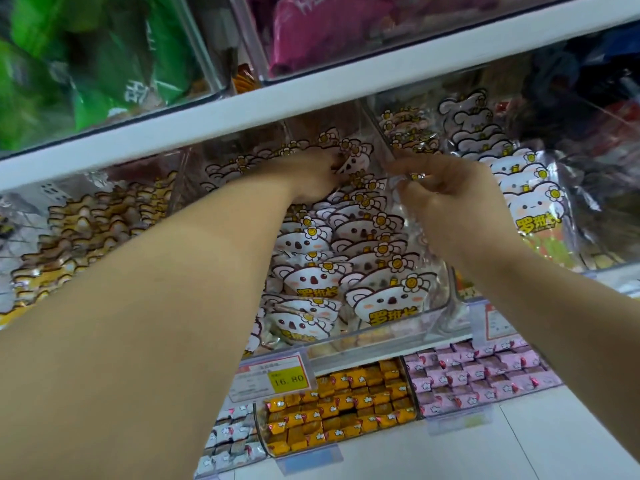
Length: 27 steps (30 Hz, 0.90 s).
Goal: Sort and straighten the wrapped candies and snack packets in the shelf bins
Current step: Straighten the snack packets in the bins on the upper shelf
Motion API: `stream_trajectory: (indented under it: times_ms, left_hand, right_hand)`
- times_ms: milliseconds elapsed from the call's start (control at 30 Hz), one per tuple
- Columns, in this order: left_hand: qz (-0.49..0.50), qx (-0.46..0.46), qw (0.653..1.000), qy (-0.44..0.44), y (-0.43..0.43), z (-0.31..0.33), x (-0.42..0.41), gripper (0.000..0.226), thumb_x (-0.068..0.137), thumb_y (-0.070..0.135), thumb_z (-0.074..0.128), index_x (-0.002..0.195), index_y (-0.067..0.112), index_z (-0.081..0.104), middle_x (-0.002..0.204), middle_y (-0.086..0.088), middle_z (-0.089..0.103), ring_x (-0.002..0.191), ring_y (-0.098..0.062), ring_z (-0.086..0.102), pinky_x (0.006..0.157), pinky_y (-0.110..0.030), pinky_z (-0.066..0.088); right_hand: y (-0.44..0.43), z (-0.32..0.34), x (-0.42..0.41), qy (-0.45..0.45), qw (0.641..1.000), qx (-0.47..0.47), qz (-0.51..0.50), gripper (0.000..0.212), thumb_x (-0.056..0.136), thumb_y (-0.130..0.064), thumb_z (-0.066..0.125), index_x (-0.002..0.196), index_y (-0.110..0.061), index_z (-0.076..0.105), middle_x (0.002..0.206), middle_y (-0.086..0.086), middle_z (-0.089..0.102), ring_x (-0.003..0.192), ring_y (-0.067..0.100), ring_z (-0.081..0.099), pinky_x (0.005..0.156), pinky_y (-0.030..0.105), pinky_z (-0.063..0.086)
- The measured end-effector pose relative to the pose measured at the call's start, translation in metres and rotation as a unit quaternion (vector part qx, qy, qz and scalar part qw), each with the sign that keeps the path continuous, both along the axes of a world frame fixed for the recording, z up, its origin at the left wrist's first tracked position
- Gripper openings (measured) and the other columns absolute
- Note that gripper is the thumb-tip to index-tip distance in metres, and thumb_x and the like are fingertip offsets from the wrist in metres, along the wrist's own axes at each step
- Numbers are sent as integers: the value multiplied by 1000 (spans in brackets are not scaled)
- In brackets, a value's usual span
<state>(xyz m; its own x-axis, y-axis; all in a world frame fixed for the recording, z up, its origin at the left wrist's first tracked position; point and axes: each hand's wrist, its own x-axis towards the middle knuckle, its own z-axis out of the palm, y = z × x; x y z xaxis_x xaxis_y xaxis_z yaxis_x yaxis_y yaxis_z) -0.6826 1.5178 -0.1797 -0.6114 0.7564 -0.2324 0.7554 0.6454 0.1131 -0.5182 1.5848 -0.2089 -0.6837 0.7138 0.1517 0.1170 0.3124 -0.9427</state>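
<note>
A clear plastic bin on the middle shelf holds several koala-faced snack packets with yellow flowers, stacked in rows. My left hand reaches deep into the back of this bin, and its curled fingers grip a koala packet there. My right hand hovers over the bin's right wall, fingers curled, pinching a clear wrapped packet at its top edge. The bin to the right holds bear-faced packets.
The white shelf board hangs low above my hands. Brown star-shaped packets fill the left bin. Green and magenta bags sit above. Below are orange candies, pink candies and a price tag.
</note>
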Motion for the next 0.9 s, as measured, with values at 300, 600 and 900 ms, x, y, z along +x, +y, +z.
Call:
stream_trajectory:
  times_ms: [300, 600, 900]
  left_hand:
    - [44, -6, 995, -94, 0, -5, 3, 61, 98, 54, 26, 147, 19, 30, 155, -4, 25, 142, -22, 23, 116, -39, 16]
    - [133, 189, 968, -98, -12, -18, 18, 50, 97, 56, 19, 120, 23, 50, 104, 3, 52, 81, -9, 52, 69, -25, 40]
    - [153, 199, 963, 101, -11, -21, 4, 38, 87, 39, 61, 124, 34, 56, 139, -2, 36, 127, -27, 39, 106, -45, 35]
  right_hand:
    - [-4, 10, 7, -9, 1000, 4, 26, 29, 88, -4, 50, 107, -17, 69, 86, -9, 55, 35, -11, 43, 34, 4, 27]
    - [-3, 10, 6, -22, 999, 25, 24, 30, 89, -7, 50, 109, -19, 69, 100, -10, 64, 38, -11, 44, 36, 4, 28]
    - [6, 11, 3, -53, 989, 129, 41, 32, 87, -9, 52, 109, -23, 69, 93, -9, 63, 61, -12, 56, 45, 0, 33]
